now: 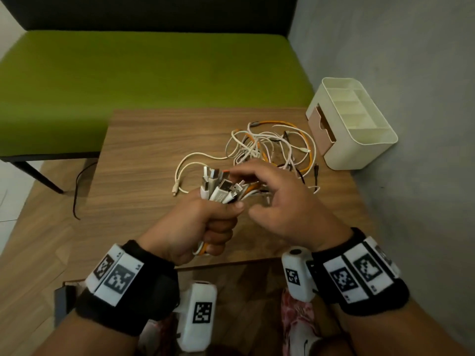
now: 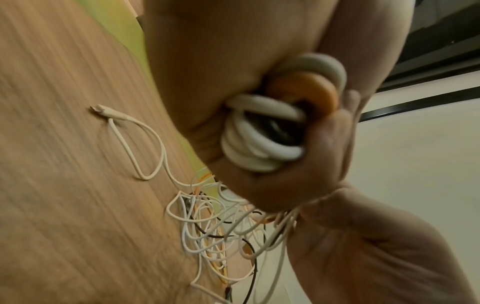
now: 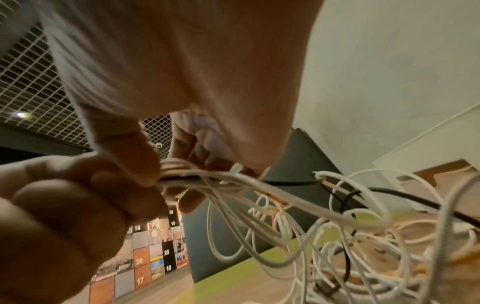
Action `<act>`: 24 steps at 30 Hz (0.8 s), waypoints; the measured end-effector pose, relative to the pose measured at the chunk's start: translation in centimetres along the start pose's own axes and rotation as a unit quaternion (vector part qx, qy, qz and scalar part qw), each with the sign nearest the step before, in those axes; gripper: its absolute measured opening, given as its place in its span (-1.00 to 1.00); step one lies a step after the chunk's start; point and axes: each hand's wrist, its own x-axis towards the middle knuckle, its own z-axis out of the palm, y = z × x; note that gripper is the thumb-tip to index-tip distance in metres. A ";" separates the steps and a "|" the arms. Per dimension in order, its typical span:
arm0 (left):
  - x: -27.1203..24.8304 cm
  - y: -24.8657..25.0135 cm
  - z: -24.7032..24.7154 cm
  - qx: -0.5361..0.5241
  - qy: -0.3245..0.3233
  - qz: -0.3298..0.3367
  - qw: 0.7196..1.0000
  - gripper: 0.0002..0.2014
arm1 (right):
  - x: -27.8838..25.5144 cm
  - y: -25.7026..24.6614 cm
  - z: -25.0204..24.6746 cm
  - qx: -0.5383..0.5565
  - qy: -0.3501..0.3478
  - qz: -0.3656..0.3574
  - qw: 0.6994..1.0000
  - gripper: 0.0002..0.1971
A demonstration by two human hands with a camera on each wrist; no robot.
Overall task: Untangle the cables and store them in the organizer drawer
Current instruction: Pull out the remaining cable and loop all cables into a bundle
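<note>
Gripping a bundle of cable ends (image 1: 221,189) in a closed fist, the left hand (image 1: 195,227) has the plugs fanning out above its thumb and loops protruding below its little finger. Right hand (image 1: 277,199), just beside it, has fingers curled over the bundle top; whether it pinches a plug cannot be told. Beyond both hands lies the cable tangle (image 1: 272,147) on the wooden table (image 1: 144,160), with the organizer (image 1: 354,124) farther right.

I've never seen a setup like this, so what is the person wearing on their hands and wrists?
The left hand and right hand are bare. Each wrist has a black band with white tags printed in black square codes, plus a small white camera box carrying another code.
</note>
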 end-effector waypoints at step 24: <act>1.5 0.5 -1.2 -0.070 0.112 0.225 0.965 -0.74 | 0.8 -0.5 1.5 -0.015 0.053 0.129 0.990 -0.63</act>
